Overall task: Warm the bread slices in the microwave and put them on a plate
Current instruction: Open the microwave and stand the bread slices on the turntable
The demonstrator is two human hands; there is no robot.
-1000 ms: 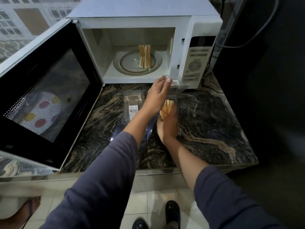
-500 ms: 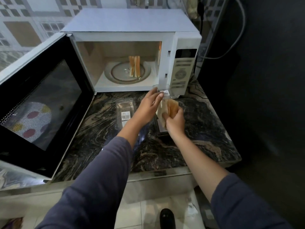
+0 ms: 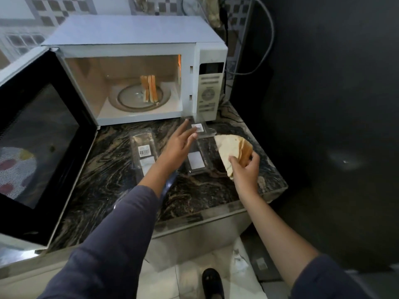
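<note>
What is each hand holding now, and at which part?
The right hand grips a stack of triangular bread slices at its lower end, nearest the person. The left hand is open, its fingers straight, and holds nothing.

A checkered tiled wall (image 3: 64, 9) runs across the upper left. A dark wall (image 3: 328, 104) fills the right side, a grey cable (image 3: 271, 37) looping beside it. Veined stone counter (image 3: 103, 180) mid-frame; pale floor tiles (image 3: 164, 283) bottom centre.

Polished, veined stone countertop (image 3: 108, 173) is gleaming beneath the left hand (image 3: 177, 145). A clear, glossy plastic pack (image 3: 143, 147) is glinting just left of it. The right hand (image 3: 244, 169) is gripping matt, dry-looking bread slices (image 3: 228, 147).
</note>
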